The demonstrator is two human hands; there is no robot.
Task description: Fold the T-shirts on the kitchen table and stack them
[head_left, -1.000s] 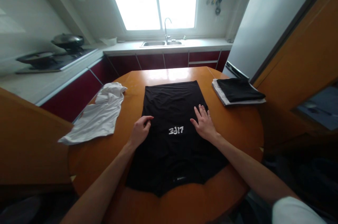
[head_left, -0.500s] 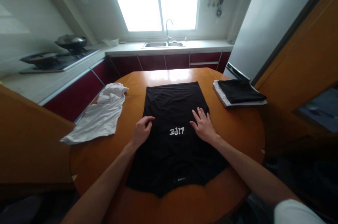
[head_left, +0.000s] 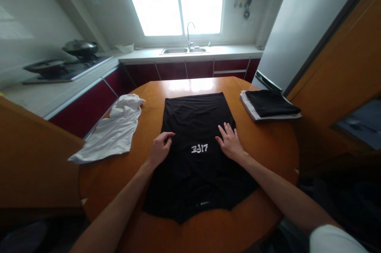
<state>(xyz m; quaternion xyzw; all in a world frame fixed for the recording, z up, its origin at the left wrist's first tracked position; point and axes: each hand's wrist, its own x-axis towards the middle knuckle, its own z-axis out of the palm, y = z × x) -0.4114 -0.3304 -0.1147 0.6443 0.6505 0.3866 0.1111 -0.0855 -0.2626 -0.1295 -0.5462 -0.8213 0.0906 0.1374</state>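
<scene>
A black T-shirt (head_left: 196, 122) lies spread flat on the round wooden table (head_left: 262, 145), its hem at the far side and its neckline toward me. White lettering on it reads upside down. At its left edge rests my left hand (head_left: 161, 147), fingers curled in and closed; whether fabric is caught under them is hidden. My right hand (head_left: 230, 141) lies open on the shirt's right side, fingers stretched out over the cloth, to the right of the lettering.
On the table's left is a rumpled white garment (head_left: 119, 130), partly over the edge. A stack of folded clothes (head_left: 270, 104), black on top, sits at the right. Beyond are a counter with a sink (head_left: 175, 50), a stove (head_left: 71, 72) with pans, and a fridge (head_left: 276, 26).
My right hand has shifted very slightly to the right and toward me on the T-shirt. My left hand and the clothes look almost unchanged.
</scene>
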